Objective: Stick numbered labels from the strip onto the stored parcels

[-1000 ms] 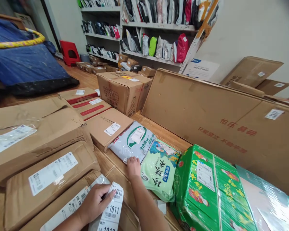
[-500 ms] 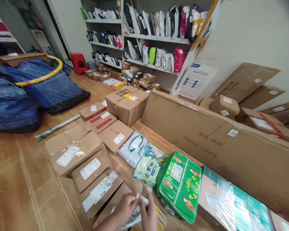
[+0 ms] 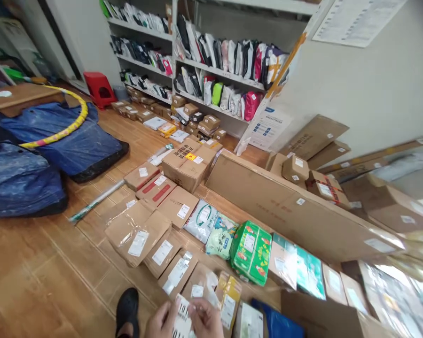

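Note:
At the bottom of the head view, both my hands hold a white paper strip (image 3: 182, 318) with bold black letters and digits. My left hand (image 3: 160, 323) grips its left side, and my right hand (image 3: 205, 320) pinches the right edge with fingers bent. The strip's lower end runs out of view. Just beyond the hands lies a carton with a white label (image 3: 197, 290). A yellow parcel (image 3: 229, 298) is to the right of my right hand, and a brown carton (image 3: 179, 270) lies beyond my left hand.
Rows of parcels cover the floor, among them a green wrapped box (image 3: 251, 253) and a large carton (image 3: 137, 232). A long flat carton (image 3: 285, 202) stands behind them. Shelves (image 3: 218, 68) hold bagged parcels. Blue sacks (image 3: 63, 136) lie left; my shoe (image 3: 127, 307) shows below.
The view has shifted back, showing more parcels at the lower right and my shoe. My hands sit lower, slightly farther apart, with the printed strip now spread flat between them.

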Tool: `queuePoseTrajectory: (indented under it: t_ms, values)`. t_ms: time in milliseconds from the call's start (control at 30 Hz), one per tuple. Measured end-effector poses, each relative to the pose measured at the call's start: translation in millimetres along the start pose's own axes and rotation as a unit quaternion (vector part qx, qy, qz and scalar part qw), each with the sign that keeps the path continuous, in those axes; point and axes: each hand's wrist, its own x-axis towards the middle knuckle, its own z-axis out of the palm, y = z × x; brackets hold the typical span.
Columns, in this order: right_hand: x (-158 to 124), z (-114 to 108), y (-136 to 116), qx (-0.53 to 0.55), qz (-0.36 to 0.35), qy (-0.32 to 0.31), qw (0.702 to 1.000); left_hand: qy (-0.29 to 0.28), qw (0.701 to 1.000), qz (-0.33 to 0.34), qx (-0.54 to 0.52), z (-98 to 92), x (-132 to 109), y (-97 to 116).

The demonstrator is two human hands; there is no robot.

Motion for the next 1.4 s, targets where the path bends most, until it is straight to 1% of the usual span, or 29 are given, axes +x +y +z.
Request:
queuePoseTrajectory:
  t_ms: [100, 133, 167, 233, 300, 400, 533, 600, 700, 833, 900, 967, 1067, 1200, 1300, 1400]
  values:
    - [13, 62, -41, -0.032, -0.020, 0.022, 0.999, -0.096, 0.993, -0.031, -0.057, -57.9, 30, 39]
    - [17, 79, -52, -0.038, -0.027, 0.028, 0.999, -0.114, 0.991, -0.035, -0.060, -74.5, 38, 51]
    - [20, 94, -62, -0.044, -0.033, 0.032, 0.998, -0.118, 0.991, -0.032, -0.050, -89.0, 44, 62]
    - [25, 116, -76, -0.053, -0.040, 0.034, 0.997, -0.097, 0.995, -0.021, -0.006, -110.5, 54, 81]
    - [30, 130, -84, -0.050, -0.034, 0.025, 0.998, -0.070, 0.997, -0.015, 0.027, -121.3, 62, 95]
    - [41, 135, -90, -0.032, -0.022, 0.019, 0.999, -0.070, 0.997, -0.022, 0.022, -122.7, 79, 103]
    - [68, 130, -93, -0.028, -0.031, 0.047, 0.998, -0.149, 0.984, -0.069, -0.066, -118.1, 111, 96]
    - [86, 128, -89, -0.042, -0.014, 0.031, 0.999, -0.167, 0.980, -0.070, -0.078, -118.6, 130, 87]
    - [117, 128, -74, -0.079, 0.007, -0.004, 0.997, -0.148, 0.987, -0.053, -0.044, -120.5, 162, 73]
    - [168, 139, -50, -0.140, -0.023, 0.018, 0.990, -0.068, 0.996, -0.048, -0.016, -119.7, 211, 54]
    - [196, 147, -38, -0.134, -0.006, 0.021, 0.991, -0.050, 0.996, -0.067, -0.023, -119.8, 238, 47]
    - [224, 154, -26, -0.106, 0.026, 0.033, 0.993, -0.085, 0.989, -0.110, -0.059, -122.0, 266, 44]
    - [260, 163, -8, -0.073, 0.051, 0.074, 0.993, -0.171, 0.961, -0.179, -0.120, -130.5, 306, 45]
    - [300, 173, 13, -0.057, 0.076, 0.099, 0.991, -0.236, 0.937, -0.225, -0.127, -145.3, 351, 46]
    - [320, 178, 23, -0.060, 0.088, 0.106, 0.989, -0.271, 0.925, -0.236, -0.127, -152.7, 374, 38]
    - [332, 180, 27, -0.060, 0.092, 0.108, 0.988, -0.273, 0.923, -0.238, -0.125, -153.9, 387, 30]
